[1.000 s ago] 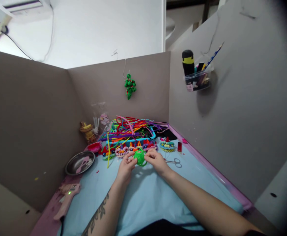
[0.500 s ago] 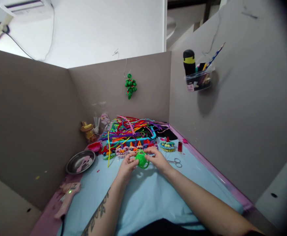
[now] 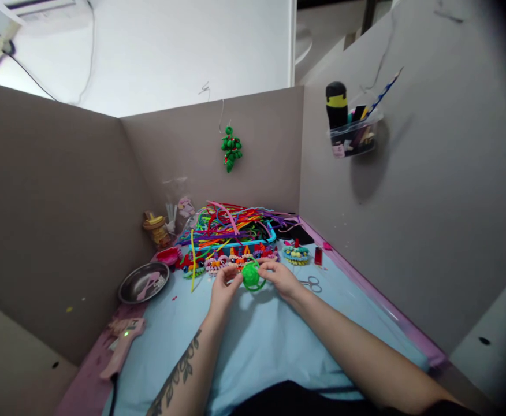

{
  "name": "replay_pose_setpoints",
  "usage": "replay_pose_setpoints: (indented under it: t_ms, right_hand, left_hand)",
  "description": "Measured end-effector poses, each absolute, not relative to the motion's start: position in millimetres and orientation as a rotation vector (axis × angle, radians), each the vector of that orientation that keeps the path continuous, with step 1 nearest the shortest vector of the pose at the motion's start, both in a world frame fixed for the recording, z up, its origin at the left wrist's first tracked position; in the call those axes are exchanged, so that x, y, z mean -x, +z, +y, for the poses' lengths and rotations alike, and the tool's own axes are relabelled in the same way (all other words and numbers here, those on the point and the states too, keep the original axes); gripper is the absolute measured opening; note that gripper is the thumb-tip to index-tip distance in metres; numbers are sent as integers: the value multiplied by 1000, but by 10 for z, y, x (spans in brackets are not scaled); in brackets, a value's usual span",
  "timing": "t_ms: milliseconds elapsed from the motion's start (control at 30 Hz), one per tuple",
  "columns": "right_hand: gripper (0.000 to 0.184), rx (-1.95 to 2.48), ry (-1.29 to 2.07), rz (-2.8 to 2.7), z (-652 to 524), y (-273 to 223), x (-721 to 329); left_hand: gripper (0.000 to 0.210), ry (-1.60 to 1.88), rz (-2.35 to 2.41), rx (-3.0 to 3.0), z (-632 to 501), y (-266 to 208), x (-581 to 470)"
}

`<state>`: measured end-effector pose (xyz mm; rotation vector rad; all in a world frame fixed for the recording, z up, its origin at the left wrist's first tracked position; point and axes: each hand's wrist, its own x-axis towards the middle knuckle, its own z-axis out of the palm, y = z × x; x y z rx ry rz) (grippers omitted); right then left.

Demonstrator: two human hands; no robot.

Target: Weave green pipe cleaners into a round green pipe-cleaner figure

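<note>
Between my two hands, above the blue cloth, is a bright green pipe-cleaner piece [image 3: 252, 277], a rounded body with thin loops at its top and lower right. My right hand [image 3: 280, 279] pinches its right edge between thumb and fingers. The thumb and fingers of my left hand [image 3: 224, 285] close at its left edge; the exact contact there is too small to make out. Just beyond the hands stand several colourful pipe-cleaner figures [image 3: 216, 263]. Small scissors [image 3: 312, 283] lie to the right of my right hand, partly behind it.
A blue tray [image 3: 272, 233] heaped with loose pipe cleaners [image 3: 231, 222] stands at the back. On the left are a metal bowl [image 3: 127, 287] and a pink glue gun [image 3: 121, 349], its light lit. Grey partitions [image 3: 261, 156] enclose the table; a green ornament [image 3: 231, 149] hangs behind.
The green piece has turned, and its loops now lie differently. My left fingers have moved from its front to its left edge. The view has shifted slightly.
</note>
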<state>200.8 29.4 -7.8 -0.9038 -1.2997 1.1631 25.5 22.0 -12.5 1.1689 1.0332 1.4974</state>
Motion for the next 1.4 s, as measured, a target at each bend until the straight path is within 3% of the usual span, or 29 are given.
replay_pose_setpoints:
  t_ms: [100,333,933,1167,1400]
  right_hand:
    - [36,894,1137,-1195,322,-115,-1978]
    - [36,904,1083,-1235,302,-164,-1892]
    - [33,930,1094,-1315,202,-102,-1840]
    - [25,872,1058,-1380,221,-144,-1840]
    - [15,958,663,-1480,304,-82,-2035]
  left_hand:
    - [42,1467,1056,-1200,206,-142,-273]
    - [69,1357,945,-1153,70,-75,-393]
    - [62,1320,859,-1228,21,11,-413]
    - [77,1344,954,-1135,29,15,-419]
    - [80,1353,965,-1065,85,-59,-378]
